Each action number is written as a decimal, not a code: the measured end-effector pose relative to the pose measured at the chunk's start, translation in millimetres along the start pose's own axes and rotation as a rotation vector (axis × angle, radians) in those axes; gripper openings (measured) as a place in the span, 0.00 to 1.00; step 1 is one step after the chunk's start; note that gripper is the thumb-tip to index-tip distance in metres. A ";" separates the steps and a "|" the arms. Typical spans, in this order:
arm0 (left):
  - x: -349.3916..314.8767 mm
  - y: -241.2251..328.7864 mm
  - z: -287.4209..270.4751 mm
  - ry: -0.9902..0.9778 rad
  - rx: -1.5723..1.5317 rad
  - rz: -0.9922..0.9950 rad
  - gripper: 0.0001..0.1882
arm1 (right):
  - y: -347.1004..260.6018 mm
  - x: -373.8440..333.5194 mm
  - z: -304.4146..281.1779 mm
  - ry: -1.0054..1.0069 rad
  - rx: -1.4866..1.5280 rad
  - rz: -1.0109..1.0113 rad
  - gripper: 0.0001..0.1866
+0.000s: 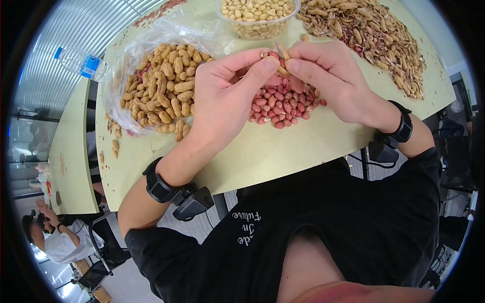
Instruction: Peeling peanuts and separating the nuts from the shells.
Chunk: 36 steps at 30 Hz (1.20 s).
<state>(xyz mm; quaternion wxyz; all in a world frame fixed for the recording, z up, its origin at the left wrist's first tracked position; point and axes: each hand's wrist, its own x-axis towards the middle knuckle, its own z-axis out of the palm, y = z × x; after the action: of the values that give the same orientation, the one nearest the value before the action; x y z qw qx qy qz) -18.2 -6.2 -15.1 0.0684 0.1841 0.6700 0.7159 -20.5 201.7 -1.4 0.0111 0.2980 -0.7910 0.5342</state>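
Between my two hands, above the table, is a cracked peanut (276, 53), its shell parted and red-skinned kernels showing. My left hand (222, 93) grips it from one side with thumb and forefinger closed. From the other side, my right hand (331, 78) pinches the shell, with its thumb against the opening. Right below the hands lies a pile of shelled red-skinned peanuts (283, 106), partly covered by the fingers. To the left, an open clear plastic bag (117, 86) holds a heap of unshelled peanuts (169, 83).
A clear plastic tub (257, 31) of pale skinned peanuts stands at the back. Empty shells (361, 35) are heaped at far right. Loose pods (115, 146) lie left on the pale table (262, 156). Beyond are a plastic bottle (78, 61) and a seated person (63, 240).
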 end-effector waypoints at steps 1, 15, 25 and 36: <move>0.0 0.1 -0.1 0.002 0.002 -0.004 0.13 | 0.8 -0.1 0.3 0.004 0.000 -0.007 0.15; 3.3 -10.1 -3.7 0.004 -0.175 0.009 0.11 | 3.0 2.9 -3.4 -0.051 0.045 0.051 0.15; 3.9 -10.6 -5.6 -0.046 -0.227 -0.043 0.11 | 12.3 3.0 -1.4 -0.011 0.135 0.034 0.15; 4.4 -9.7 -6.5 -0.107 -0.276 -0.085 0.13 | 10.0 1.8 -0.7 0.017 0.219 0.094 0.15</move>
<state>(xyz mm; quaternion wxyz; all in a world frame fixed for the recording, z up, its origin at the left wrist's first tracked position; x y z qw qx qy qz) -26.1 -9.8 -24.1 0.1589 0.1820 0.5680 0.7868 -27.1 204.0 -8.8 -0.0400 0.2557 -0.7407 0.6199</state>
